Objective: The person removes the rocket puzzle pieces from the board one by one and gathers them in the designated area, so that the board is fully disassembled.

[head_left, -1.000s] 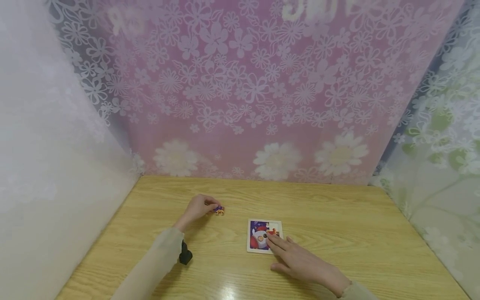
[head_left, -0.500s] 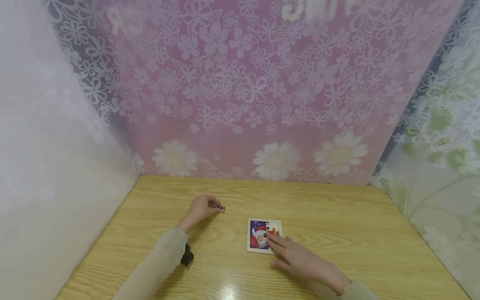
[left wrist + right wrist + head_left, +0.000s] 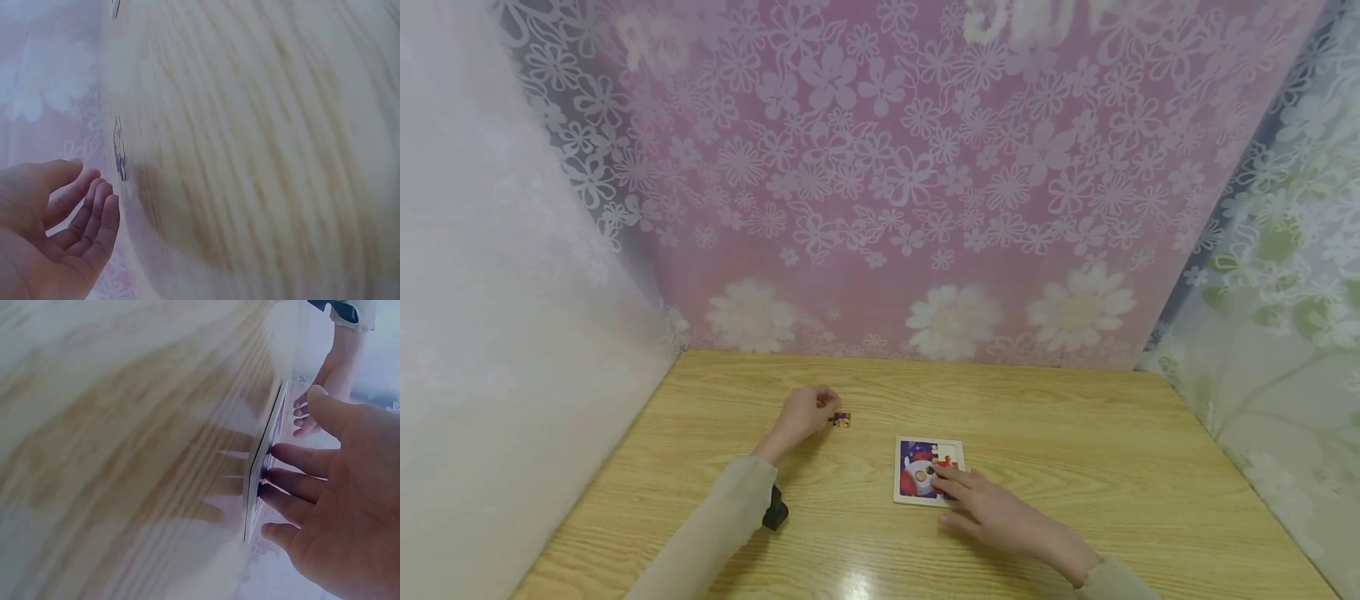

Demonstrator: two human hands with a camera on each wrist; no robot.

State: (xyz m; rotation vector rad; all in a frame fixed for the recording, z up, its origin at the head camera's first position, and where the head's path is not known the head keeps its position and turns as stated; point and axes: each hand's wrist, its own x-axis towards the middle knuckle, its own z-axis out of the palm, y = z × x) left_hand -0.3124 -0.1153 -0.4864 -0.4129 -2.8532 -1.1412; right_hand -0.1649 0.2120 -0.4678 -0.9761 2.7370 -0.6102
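A small purple and orange jigsaw piece (image 3: pixel 842 420) lies on the table, left of the puzzle. Close beside it is my left hand (image 3: pixel 805 411), its fingers loosely curved with nothing between them. The left wrist view shows a slight gap between the fingertips (image 3: pixel 111 203) and what looks like a thin stack of pieces (image 3: pixel 120 153). A square jigsaw puzzle (image 3: pixel 916 477) in a pale frame bears a rocket-like picture, with a bare white patch at its upper right. Straight fingers of my right hand (image 3: pixel 1000 517) rest on the puzzle, hiding its lower right part.
The wood-grain table (image 3: pixel 1097 467) ends at a pink flowered curtain (image 3: pixel 880 208) behind. Pale sheets hang at both sides. A black wrist device (image 3: pixel 775 510) sits under the left sleeve.
My left fingers, earlier touching the piece, have lifted and drawn slightly back from it, so more of it shows. The right hand has stayed nearly still on the puzzle.
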